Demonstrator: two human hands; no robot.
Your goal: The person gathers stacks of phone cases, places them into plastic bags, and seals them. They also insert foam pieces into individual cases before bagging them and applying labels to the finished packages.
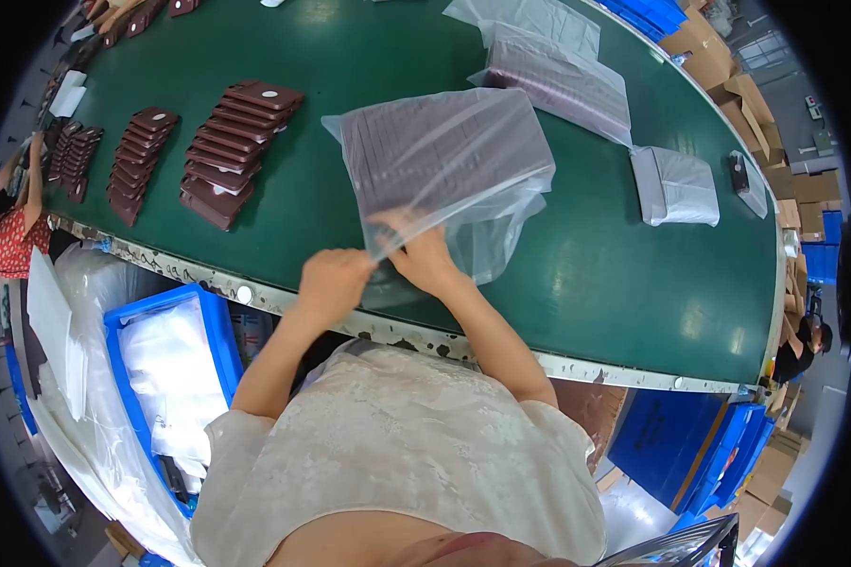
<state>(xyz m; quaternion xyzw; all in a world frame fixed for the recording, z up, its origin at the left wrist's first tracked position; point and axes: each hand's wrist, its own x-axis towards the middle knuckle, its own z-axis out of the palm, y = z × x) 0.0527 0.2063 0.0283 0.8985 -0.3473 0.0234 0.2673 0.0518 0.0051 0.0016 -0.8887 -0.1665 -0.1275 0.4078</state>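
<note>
In front of me on the green table lies a clear plastic bag (515, 213) with a stack of dark brown flat items (435, 142) inside it. My left hand (338, 281) is closed on the near left edge of the bag, with the plastic pinched in its fingers. My right hand (416, 250) is at the bag's near end, partly behind the film, its fingers bent against the plastic. To the left stand rows of loose brown wallet-like items (236, 142), leaning on one another.
Filled bags lie behind, a long one (558, 80) and a smaller one (676, 186). Below the table edge (397, 333) at left, a blue crate (123, 378) holds clear bags. Blue bins (719, 463) stand at lower right. Other people are at far left (19, 227) and far right (804, 345).
</note>
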